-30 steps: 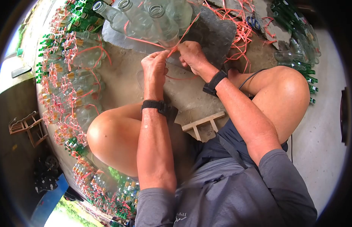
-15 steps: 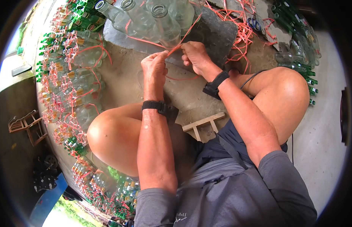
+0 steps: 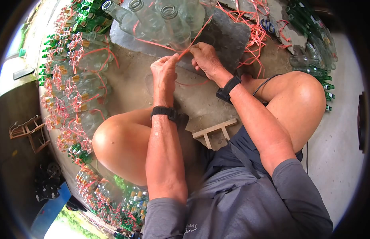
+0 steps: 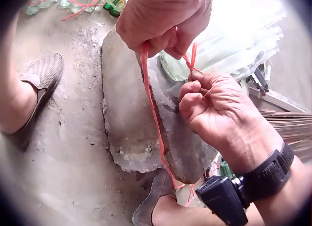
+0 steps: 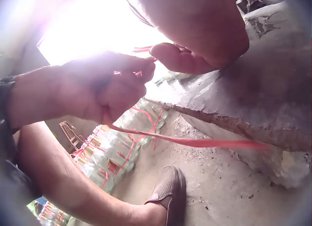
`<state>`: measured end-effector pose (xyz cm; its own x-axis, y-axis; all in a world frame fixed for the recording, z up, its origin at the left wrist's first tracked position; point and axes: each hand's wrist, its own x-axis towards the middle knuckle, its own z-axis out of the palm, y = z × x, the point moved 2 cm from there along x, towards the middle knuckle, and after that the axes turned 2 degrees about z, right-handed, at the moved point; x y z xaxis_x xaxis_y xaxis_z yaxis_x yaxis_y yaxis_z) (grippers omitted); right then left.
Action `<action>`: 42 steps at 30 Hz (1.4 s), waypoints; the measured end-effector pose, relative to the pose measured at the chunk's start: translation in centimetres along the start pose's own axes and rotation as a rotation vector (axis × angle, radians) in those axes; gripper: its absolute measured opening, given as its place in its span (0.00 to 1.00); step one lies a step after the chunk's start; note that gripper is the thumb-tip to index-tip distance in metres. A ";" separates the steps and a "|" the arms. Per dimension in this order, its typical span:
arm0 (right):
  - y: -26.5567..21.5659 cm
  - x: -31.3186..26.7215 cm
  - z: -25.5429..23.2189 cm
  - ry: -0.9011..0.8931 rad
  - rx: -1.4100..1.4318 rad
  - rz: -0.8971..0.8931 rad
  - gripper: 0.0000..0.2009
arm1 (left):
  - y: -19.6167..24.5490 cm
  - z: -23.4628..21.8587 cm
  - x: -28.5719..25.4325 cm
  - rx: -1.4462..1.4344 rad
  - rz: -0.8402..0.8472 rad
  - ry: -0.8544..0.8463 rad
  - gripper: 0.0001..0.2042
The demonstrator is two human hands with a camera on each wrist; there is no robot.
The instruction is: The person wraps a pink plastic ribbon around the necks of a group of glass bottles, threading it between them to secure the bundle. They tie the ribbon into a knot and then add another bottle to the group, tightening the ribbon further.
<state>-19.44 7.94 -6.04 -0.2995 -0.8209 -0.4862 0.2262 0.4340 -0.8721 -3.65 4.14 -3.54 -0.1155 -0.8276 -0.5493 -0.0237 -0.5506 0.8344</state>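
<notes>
Several clear glass bottles stand bunched on a grey stone slab, with red plastic strap around them. Just below the bunch, the left hand pinches the strap between thumb and curled fingers. Close by on the right, the right hand pinches it too, with a short taut length between them. The left wrist view shows the left hand above the right hand, and a long strand hanging down. In the right wrist view, the left hand nearly meets the right hand. Fingertips partly hide the crossing.
Loose red strap lies heaped right of the slab beside blue-handled scissors. Strapped bottles line the left side; dark green bottles lie at upper right. A wooden frame is between the legs.
The right hand has drawn slightly away to the right from the left hand, showing more strap between them. Both hands still pinch it.
</notes>
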 end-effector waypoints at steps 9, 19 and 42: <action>0.0 0.5 0.0 0.064 0.010 -0.032 0.13 | 0.5 0.5 -0.3 -0.053 0.004 0.046 0.05; -0.6 0.4 0.0 0.076 0.065 -0.023 0.13 | 0.5 0.6 -1.0 -0.096 -0.001 0.037 0.06; -6.6 -2.0 -3.6 0.287 0.353 -0.117 0.09 | 0.6 -1.1 -0.9 0.418 0.310 0.062 0.18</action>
<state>-23.67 8.06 0.45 -0.5747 -0.6994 -0.4250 0.4621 0.1512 -0.8738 -2.47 4.46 -2.57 -0.1211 -0.9568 -0.2643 -0.3939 -0.1981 0.8976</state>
